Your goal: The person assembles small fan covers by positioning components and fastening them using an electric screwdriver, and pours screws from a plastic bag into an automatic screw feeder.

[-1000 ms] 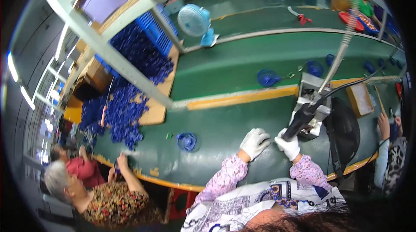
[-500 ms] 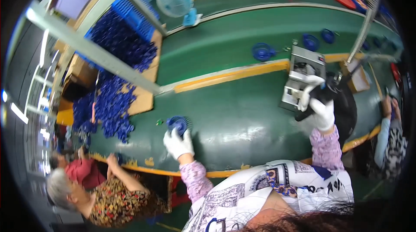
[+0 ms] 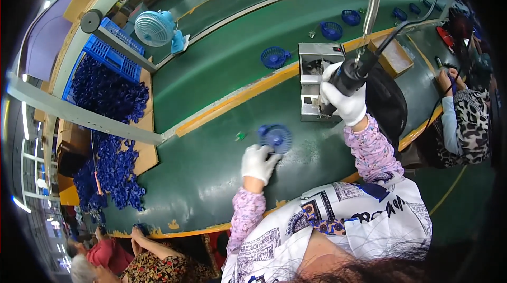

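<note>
In a white glove, my left hand [image 3: 257,164] grips the near edge of a round blue slotted plastic housing [image 3: 276,138] on the green bench. A small green piece [image 3: 240,136] lies just left of the housing; any wire between them is too fine to make out. My right hand [image 3: 346,104], also gloved, is wrapped round a black electric screwdriver [image 3: 349,77] that hangs from a coiled metal spring. The screwdriver's tip is hidden by my fingers. Right beside that hand stands a metal screw feeder [image 3: 311,79], its top tray partly covered by the glove.
Beyond the yellow ledge, several blue housings [image 3: 274,57] sit on the green belt. Blue parts [image 3: 113,167] are heaped at left beside a metal post. A light-blue fan [image 3: 155,28] stands at the back. A cardboard box [image 3: 393,57] is right of the feeder. Co-workers sit on both sides.
The view has shifted. My left hand has slid the blue housing right, closer to the feeder, and the green piece moved along. My right hand, blurred near the feeder before, now wraps the screwdriver.
</note>
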A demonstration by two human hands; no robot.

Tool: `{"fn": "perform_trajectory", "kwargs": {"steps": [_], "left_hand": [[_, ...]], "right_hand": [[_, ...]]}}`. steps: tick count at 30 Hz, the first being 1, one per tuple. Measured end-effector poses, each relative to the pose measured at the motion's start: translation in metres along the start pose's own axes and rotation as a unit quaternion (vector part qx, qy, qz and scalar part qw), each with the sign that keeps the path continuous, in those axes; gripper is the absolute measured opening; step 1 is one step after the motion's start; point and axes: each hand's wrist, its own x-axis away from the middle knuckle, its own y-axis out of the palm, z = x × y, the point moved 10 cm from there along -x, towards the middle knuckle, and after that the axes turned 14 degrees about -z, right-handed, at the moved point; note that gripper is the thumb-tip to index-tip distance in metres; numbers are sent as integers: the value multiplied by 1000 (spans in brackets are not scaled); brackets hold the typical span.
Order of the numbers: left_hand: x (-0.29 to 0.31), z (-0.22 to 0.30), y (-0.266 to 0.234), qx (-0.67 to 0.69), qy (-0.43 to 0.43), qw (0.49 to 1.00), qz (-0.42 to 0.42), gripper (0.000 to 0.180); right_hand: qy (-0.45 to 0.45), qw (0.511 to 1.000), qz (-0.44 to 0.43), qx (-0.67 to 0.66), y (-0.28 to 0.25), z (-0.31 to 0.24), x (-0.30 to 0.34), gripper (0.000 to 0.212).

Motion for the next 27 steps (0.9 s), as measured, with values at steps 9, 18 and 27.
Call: {"fn": "perform_trajectory", "kwargs": {"steps": [9,18,27], "left_hand": [[-27,59,43,9,82,996,-29,29],[-26,56,46,19,84,996,-30,29],[-26,58,45,16,92,995,-24,30]], "right_hand": [[17,998,-32,-44,22,17,22,21],[68,996,-54,-7,38,53,28,18],[65,981,-182,-2,55,64,23,17]]}}
